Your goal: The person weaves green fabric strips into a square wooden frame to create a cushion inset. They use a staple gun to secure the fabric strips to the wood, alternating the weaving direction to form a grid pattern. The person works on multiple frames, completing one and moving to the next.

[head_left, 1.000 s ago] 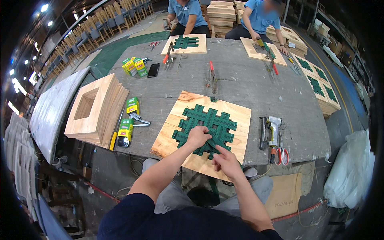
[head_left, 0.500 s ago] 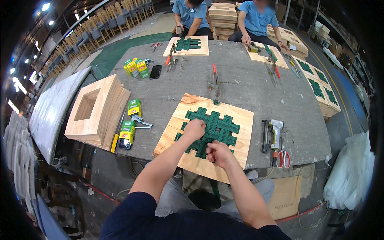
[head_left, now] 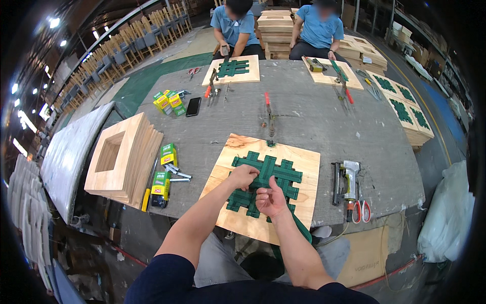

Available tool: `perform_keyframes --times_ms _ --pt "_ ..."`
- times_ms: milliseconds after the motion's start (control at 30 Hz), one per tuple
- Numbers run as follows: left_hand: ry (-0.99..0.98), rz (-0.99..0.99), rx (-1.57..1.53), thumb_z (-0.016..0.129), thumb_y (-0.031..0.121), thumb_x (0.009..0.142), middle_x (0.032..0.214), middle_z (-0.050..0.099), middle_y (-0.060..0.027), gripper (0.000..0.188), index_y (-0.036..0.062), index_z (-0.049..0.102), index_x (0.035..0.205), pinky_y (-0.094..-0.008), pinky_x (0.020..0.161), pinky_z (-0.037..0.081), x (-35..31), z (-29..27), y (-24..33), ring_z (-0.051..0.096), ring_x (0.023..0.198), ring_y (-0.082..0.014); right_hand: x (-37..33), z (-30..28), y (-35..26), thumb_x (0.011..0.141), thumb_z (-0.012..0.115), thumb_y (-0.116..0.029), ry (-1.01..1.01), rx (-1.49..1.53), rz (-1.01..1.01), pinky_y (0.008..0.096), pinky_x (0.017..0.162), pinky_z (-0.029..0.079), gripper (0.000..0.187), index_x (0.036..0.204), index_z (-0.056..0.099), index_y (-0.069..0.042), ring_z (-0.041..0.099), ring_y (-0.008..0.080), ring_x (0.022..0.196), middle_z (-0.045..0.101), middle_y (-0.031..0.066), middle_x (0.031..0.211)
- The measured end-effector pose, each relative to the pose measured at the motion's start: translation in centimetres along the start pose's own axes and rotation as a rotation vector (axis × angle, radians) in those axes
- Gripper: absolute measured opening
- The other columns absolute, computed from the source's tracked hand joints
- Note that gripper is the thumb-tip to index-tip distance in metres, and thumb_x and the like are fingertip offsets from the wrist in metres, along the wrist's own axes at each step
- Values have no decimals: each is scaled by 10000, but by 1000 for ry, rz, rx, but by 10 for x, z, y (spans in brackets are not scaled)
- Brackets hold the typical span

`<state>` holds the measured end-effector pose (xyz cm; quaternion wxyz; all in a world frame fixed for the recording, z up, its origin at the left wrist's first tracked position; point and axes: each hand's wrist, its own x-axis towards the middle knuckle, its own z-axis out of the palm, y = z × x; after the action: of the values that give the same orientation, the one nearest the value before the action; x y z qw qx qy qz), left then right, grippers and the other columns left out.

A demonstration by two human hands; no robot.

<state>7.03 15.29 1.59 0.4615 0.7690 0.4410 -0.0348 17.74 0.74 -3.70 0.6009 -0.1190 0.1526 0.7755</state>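
Note:
Green webbing straps [head_left: 269,169] are woven in a criss-cross over the middle of a square wooden frame [head_left: 304,154], which overhangs the table's near edge. Above the left part of the weave, my left hand [head_left: 244,177] is closed in a pinch on a green strap, its fingertips partly hidden. My right hand [head_left: 271,199] is just right of it, fingers curled in and thumb raised. A loose strap length [head_left: 302,226] runs from beneath this hand down beside my forearm toward my lap. What its curled fingers grip is mostly hidden, apparently the strap.
A clamp with a red handle [head_left: 268,109] stands behind the frame. A staple gun [head_left: 349,180] and scissors [head_left: 361,212] lie right. Stacked wooden frames [head_left: 124,157], staple boxes [head_left: 161,183] and a phone [head_left: 193,107] are left. Two co-workers [head_left: 235,28] sit across the table [head_left: 385,152].
My right hand has turned, its thumb now pointing up, and a loose strap shows beside the forearm. My left hand stays over the weave. The view has tilted slightly upward.

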Motion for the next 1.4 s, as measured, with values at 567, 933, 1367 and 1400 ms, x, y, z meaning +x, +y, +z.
perform_keyframes --times_ms 567,933,1367,1400 --pt "111 -79 -161 668 163 955 752 660 -74 160 10 700 989 -333 475 556 14 17 19 646 531 -177 -12 31 33 1040 601 -502 324 91 -219 336 639 515 476 1179 545 -50 598 161 672 606 20 786" --pt "533 162 394 584 96 911 1039 734 -225 213 29 688 1084 -507 904 547 34 -36 29 701 1044 -404 -229 -65 4 936 761 -253 860 -1634 -912 331 743 546 364 1142 591 -6 661 175 806 689 90 909" --pt "390 163 36 705 109 913 1077 753 -136 444 43 606 1341 -406 861 554 12 -19 6 717 979 -257 -232 -63 25 850 834 -354 961 -1846 -666 364 657 502 403 864 635 -3 619 191 692 650 105 733" --pt "460 128 62 709 145 927 1036 751 -112 379 37 644 1285 -397 811 559 13 -18 10 716 929 -240 -232 -61 25 862 822 -340 923 -1826 -690 367 658 501 386 855 635 -3 622 195 692 648 112 728"
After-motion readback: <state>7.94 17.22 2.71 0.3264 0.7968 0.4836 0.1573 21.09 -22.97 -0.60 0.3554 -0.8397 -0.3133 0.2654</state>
